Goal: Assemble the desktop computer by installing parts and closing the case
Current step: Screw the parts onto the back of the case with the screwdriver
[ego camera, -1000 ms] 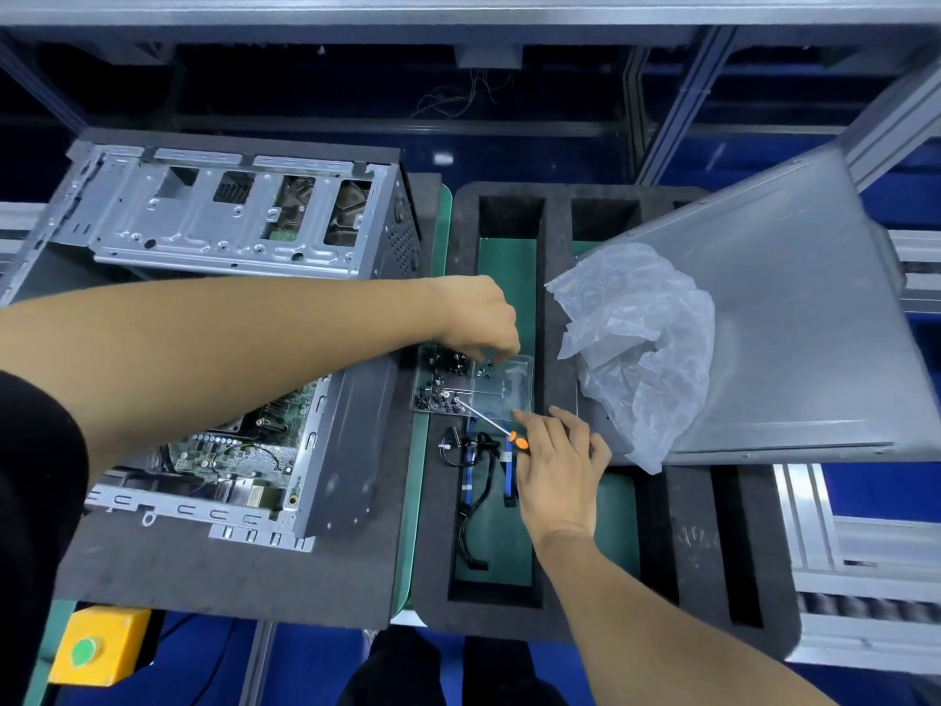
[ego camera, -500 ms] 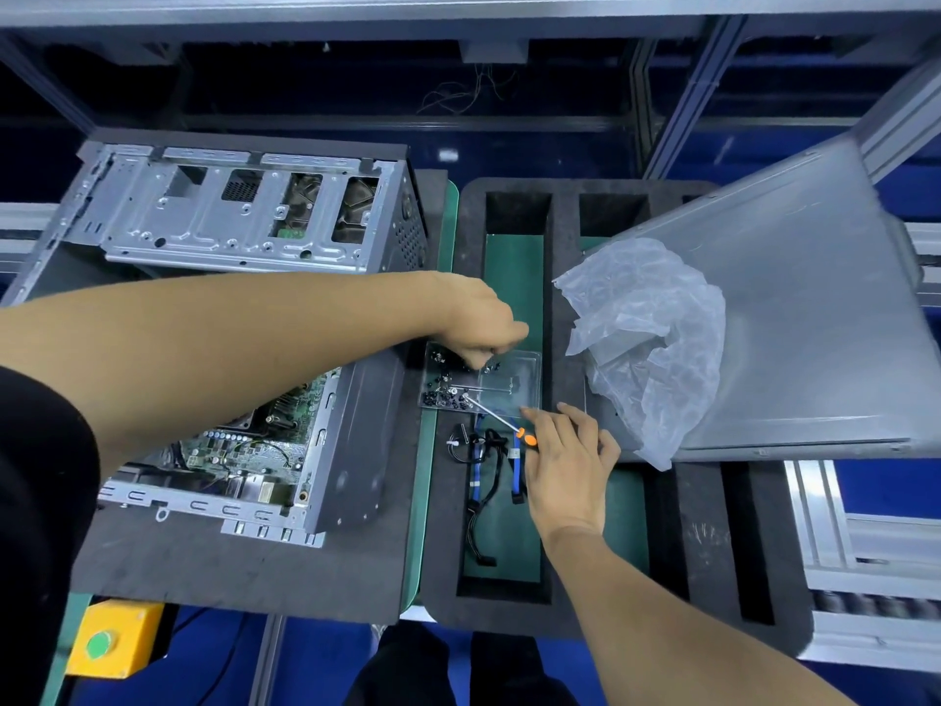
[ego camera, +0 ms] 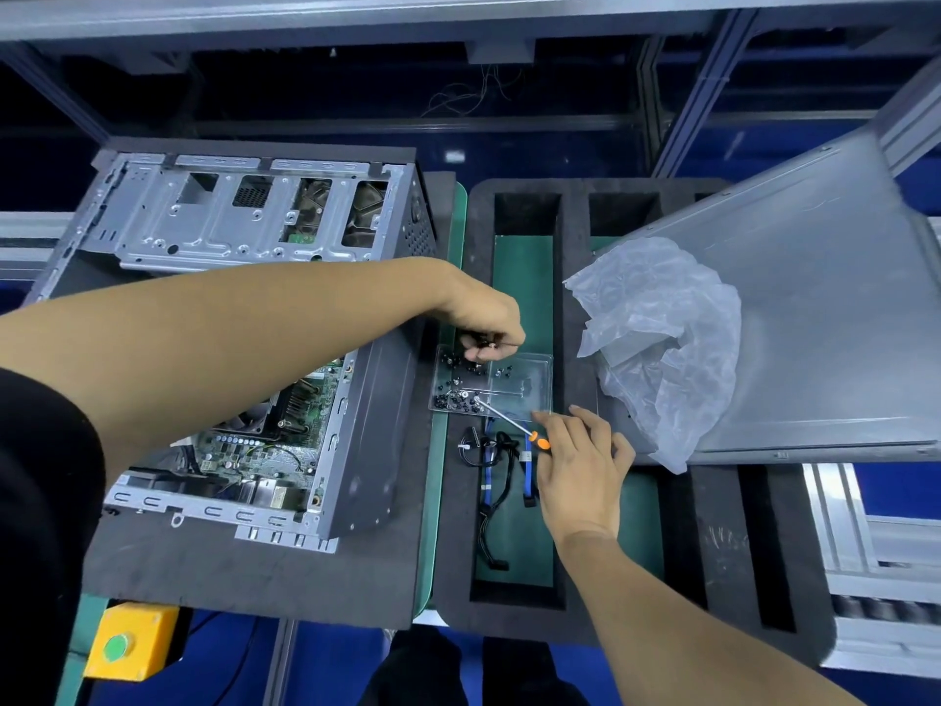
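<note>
The open grey metal computer case [ego camera: 244, 349] is lying on the bench's black foam pad, left of a clear plastic screw tray [ego camera: 514, 382]. The left hand [ego camera: 483, 318] is pinching small black screws [ego camera: 486, 343] above it; the right hand [ego camera: 580, 466] is gripping an orange-handled screwdriver [ego camera: 514, 425]

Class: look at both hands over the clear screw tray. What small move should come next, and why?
Probably lift the left hand clear of the clear plastic screw tray and carry it toward the open grey metal computer case. Its fingertips already seem to pinch a small dark screw, and the right hand holds the orange-handled screwdriver, so fastening looks next.
</note>
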Demonstrator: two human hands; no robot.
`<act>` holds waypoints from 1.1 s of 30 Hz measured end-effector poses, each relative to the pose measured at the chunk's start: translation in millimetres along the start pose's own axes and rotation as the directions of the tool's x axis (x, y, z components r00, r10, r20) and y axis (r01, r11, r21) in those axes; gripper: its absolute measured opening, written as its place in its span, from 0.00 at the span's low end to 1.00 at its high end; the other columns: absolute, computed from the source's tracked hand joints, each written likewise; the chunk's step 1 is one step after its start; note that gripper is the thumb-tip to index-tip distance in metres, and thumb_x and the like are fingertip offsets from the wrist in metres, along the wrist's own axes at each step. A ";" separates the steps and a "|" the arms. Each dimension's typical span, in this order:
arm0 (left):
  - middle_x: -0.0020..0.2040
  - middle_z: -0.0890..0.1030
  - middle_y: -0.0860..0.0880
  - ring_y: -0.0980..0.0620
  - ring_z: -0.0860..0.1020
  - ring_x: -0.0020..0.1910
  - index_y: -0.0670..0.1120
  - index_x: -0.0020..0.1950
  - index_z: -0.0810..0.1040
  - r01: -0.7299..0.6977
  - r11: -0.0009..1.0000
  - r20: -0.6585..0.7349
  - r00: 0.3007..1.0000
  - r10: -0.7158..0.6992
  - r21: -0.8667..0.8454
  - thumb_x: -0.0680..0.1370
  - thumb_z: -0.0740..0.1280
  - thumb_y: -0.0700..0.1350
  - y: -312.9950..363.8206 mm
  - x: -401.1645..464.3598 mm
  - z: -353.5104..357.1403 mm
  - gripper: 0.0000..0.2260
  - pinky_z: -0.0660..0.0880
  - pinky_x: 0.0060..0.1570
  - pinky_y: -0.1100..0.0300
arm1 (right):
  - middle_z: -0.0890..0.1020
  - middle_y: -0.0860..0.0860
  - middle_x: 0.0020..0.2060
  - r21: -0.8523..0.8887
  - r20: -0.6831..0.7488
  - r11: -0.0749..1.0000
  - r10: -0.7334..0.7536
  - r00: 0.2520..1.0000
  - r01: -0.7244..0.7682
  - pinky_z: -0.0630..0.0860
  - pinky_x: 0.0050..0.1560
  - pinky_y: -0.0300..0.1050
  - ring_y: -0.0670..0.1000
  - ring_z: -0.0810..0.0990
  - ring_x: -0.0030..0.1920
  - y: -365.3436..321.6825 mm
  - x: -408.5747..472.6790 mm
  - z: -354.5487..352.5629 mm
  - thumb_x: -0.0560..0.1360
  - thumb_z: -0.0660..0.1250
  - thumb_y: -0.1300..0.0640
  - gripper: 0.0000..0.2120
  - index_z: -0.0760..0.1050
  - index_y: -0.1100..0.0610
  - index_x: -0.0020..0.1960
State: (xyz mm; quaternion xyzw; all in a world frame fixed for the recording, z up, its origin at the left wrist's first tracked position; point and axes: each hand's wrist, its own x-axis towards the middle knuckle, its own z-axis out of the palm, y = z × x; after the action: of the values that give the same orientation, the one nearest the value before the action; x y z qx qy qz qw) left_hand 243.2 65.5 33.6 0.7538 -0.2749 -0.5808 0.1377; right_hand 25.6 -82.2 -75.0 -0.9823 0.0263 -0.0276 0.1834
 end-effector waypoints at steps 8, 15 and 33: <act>0.28 0.68 0.47 0.51 0.64 0.30 0.44 0.31 0.79 -0.018 0.998 -0.022 1.000 0.019 0.053 0.76 0.65 0.47 -0.6 5.5 -0.2 0.14 0.63 0.35 0.58 | 0.81 0.42 0.50 0.010 -0.007 1.000 -0.008 1.000 0.008 0.59 0.63 0.52 0.50 0.71 0.66 0.7 -0.5 0.4 0.67 0.74 0.66 0.27 0.76 0.45 0.61; 0.40 0.76 0.60 0.56 0.75 0.44 0.57 0.50 0.82 0.062 0.730 -0.079 0.997 -0.010 0.681 0.72 0.76 0.61 -12.2 5.8 4.6 0.12 0.66 0.37 0.60 | 0.82 0.42 0.50 0.025 -0.012 1.000 -0.013 1.000 0.014 0.59 0.62 0.53 0.50 0.71 0.66 1.8 -0.4 -0.6 0.67 0.73 0.66 0.28 0.76 0.46 0.62; 0.44 0.81 0.59 0.60 0.73 0.38 0.54 0.49 0.82 0.050 0.592 -0.017 0.998 -0.061 0.805 0.74 0.74 0.59 -14.6 20.7 16.9 0.10 0.66 0.35 0.61 | 0.82 0.42 0.52 0.030 0.013 1.000 -0.009 1.000 0.008 0.60 0.61 0.53 0.51 0.73 0.65 0.5 0.8 -3.4 0.66 0.74 0.66 0.29 0.77 0.46 0.64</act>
State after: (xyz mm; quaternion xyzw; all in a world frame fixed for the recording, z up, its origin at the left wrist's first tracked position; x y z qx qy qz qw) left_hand 234.4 67.4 4.6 0.7395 -0.4845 -0.4030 -0.2365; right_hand 26.2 -83.9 -72.1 -0.9797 0.0205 -0.0222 0.1982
